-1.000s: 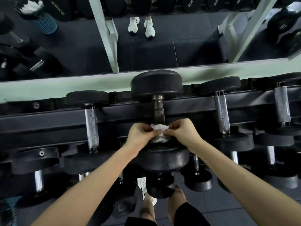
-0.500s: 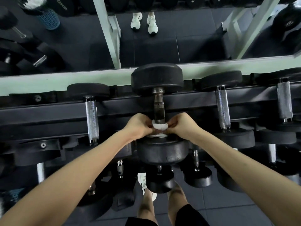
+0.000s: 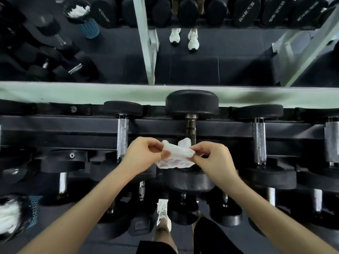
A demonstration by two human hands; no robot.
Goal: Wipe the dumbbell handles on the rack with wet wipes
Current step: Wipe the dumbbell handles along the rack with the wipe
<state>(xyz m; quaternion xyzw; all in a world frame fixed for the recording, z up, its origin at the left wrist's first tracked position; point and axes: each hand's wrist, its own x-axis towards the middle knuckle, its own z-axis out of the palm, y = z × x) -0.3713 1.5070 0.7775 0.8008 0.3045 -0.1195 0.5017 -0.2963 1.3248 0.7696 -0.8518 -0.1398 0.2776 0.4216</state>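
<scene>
The person is leaning over a dumbbell rack [image 3: 55,129], and both bare forearms are reaching forward from the bottom edge. The left hand [image 3: 139,154] is pinching the left end of a crumpled white wipe [image 3: 176,158] between thumb and curled fingers. The right hand [image 3: 214,160] is pinching the wipe's right edge in the same way, so the wipe is hanging spread between the two hands.

The wipe is sitting over the near end of the handle [image 3: 190,129] of the big dumbbell [image 3: 191,103] in the middle of the top tier. It is hiding the spot where the handle is joining the near head [image 3: 189,180]. Whether it is touching the metal cannot be told. The far part of the handle is showing bare and dark beyond the wipe.

A smaller dumbbell [image 3: 122,138] with a bright knurled grip is lying just left of the big one, and two more [image 3: 259,142] are lying to its right. Further weights [image 3: 183,215] are resting on the lower tier.

A pale green ledge [image 3: 73,92] is running behind the rack. A mirror [image 3: 201,66] above it is reflecting dark floor and a pair of white shoes [image 3: 193,40]. At lower left a blurred blue mesh basket [image 3: 34,211] is holding something white. One white shoe [image 3: 163,211] is showing between the forearms.
</scene>
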